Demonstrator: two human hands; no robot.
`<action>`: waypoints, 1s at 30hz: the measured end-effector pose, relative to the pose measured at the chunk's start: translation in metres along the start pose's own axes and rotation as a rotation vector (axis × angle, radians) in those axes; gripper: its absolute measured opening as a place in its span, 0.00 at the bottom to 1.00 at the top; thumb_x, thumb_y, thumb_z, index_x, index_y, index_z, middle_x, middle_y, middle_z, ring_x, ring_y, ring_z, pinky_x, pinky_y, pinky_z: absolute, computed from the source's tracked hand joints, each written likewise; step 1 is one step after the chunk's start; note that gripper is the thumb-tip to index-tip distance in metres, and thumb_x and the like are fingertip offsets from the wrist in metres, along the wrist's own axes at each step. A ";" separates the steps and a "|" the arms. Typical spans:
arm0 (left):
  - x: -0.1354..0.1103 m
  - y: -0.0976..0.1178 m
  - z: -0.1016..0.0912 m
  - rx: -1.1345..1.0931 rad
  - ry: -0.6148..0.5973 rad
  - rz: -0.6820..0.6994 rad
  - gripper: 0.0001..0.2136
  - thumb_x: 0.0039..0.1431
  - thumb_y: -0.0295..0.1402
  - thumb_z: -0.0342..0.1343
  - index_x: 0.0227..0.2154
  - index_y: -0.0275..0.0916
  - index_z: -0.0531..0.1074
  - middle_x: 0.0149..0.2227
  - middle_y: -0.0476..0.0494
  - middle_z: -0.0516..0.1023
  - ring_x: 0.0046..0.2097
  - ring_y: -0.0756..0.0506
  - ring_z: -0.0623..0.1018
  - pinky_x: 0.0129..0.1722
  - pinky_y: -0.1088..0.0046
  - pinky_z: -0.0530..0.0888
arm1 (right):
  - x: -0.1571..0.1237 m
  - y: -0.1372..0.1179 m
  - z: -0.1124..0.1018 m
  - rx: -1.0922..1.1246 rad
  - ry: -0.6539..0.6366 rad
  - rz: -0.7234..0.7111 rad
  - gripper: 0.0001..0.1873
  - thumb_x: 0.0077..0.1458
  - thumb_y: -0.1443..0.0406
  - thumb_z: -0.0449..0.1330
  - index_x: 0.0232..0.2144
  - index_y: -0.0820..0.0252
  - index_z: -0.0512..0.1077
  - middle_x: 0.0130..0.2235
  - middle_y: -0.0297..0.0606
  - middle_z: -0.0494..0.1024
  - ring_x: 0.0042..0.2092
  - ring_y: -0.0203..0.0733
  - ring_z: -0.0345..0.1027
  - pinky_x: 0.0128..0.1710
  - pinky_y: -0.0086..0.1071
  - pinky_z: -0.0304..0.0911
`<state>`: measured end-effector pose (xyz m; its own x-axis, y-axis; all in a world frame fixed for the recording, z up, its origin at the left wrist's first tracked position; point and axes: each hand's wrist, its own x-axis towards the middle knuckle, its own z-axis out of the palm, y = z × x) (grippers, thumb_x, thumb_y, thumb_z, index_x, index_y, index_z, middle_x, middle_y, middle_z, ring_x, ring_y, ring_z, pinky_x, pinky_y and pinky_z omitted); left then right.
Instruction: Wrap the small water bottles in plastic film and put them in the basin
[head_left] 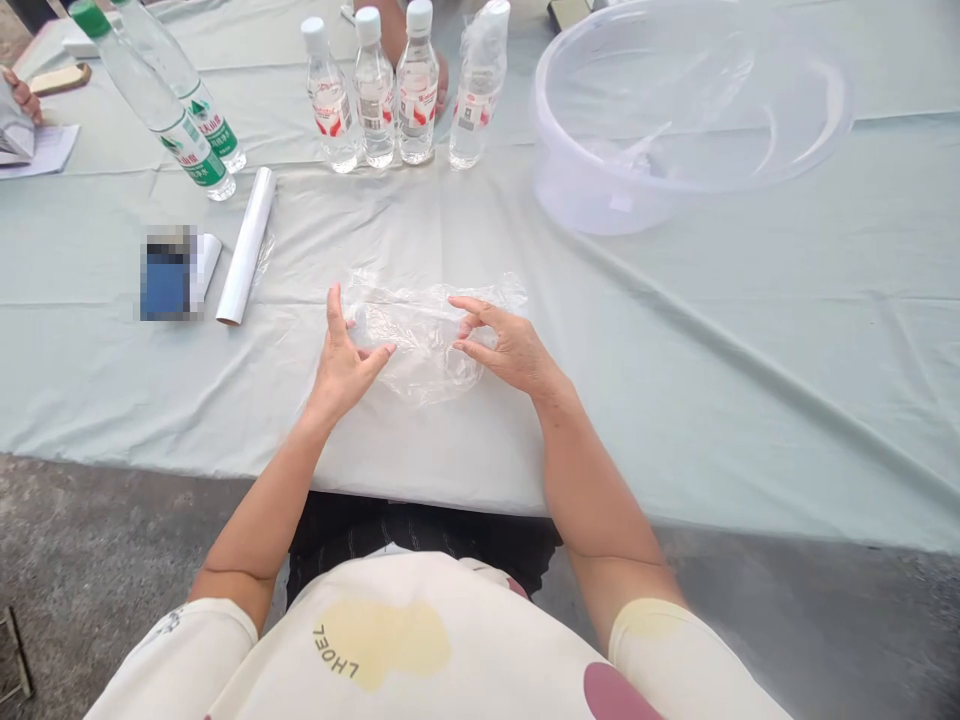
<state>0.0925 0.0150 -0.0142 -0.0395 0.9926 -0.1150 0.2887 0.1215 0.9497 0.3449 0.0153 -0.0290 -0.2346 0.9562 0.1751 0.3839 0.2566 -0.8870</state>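
A sheet of crumpled clear plastic film [420, 345] lies on the cloth in front of me, near the table's front edge. My left hand [345, 360] is at its left end, thumb and index finger spread wide apart. At the right end is my right hand [510, 348], with its index finger and thumb stretched out and a gap between them. Both hands' fingertips are over or against the film. Whether something lies under the film's folds I cannot tell. Left of my left hand rests a roll of plastic film [247, 245], lying at a slant.
Several small water bottles [375, 90] stand at the back, the rightmost bottle [478, 90] with film around its top. Two green-capped bottles [191, 150] are at left, near a blurred blue object [166, 285]. A translucent basin [592, 200] stands at right. Another person's hand [441, 85] shows behind the bottles.
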 end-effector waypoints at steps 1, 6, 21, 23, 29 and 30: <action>-0.005 -0.003 0.001 -0.009 -0.049 -0.010 0.48 0.48 0.30 0.68 0.69 0.59 0.49 0.51 0.40 0.73 0.33 0.50 0.74 0.37 0.69 0.75 | 0.000 -0.001 -0.001 -0.004 0.023 -0.008 0.23 0.58 0.60 0.61 0.56 0.46 0.72 0.35 0.34 0.77 0.53 0.48 0.72 0.58 0.46 0.64; 0.003 -0.015 -0.006 0.098 -0.065 0.038 0.23 0.48 0.23 0.59 0.49 0.47 0.78 0.41 0.45 0.74 0.25 0.53 0.65 0.34 0.72 0.72 | -0.011 -0.015 -0.019 -0.093 0.080 0.027 0.20 0.57 0.64 0.59 0.52 0.48 0.76 0.37 0.36 0.77 0.45 0.45 0.73 0.50 0.43 0.68; -0.004 0.006 -0.020 0.702 -0.055 0.487 0.14 0.58 0.32 0.63 0.47 0.43 0.74 0.63 0.32 0.66 0.62 0.27 0.66 0.59 0.44 0.63 | -0.071 -0.035 -0.070 -0.477 0.057 0.250 0.14 0.63 0.57 0.55 0.45 0.49 0.78 0.40 0.39 0.81 0.38 0.47 0.75 0.38 0.44 0.71; -0.016 0.005 -0.005 0.787 -0.169 0.545 0.13 0.59 0.33 0.63 0.46 0.41 0.75 0.60 0.30 0.70 0.61 0.28 0.69 0.58 0.46 0.66 | -0.052 -0.035 -0.052 -0.441 -0.028 0.128 0.14 0.64 0.59 0.54 0.47 0.49 0.77 0.45 0.40 0.80 0.40 0.46 0.75 0.40 0.43 0.71; -0.026 -0.005 0.007 1.125 -0.465 0.465 0.39 0.49 0.44 0.71 0.63 0.38 0.65 0.69 0.24 0.58 0.70 0.24 0.55 0.65 0.40 0.57 | 0.015 -0.003 -0.028 -0.657 -0.359 0.076 0.20 0.61 0.62 0.56 0.54 0.53 0.74 0.63 0.46 0.67 0.56 0.57 0.69 0.50 0.51 0.69; -0.023 -0.006 0.003 1.151 -0.498 0.444 0.43 0.48 0.46 0.71 0.65 0.40 0.62 0.70 0.25 0.55 0.71 0.24 0.53 0.65 0.38 0.55 | 0.026 0.005 -0.031 -0.685 -0.335 0.080 0.20 0.61 0.62 0.57 0.54 0.54 0.75 0.64 0.47 0.66 0.60 0.60 0.65 0.53 0.52 0.68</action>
<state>0.0943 -0.0085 -0.0183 0.5486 0.8142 -0.1900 0.8349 -0.5214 0.1762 0.3685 0.0463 -0.0157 -0.3991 0.9097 -0.1145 0.8534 0.3229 -0.4091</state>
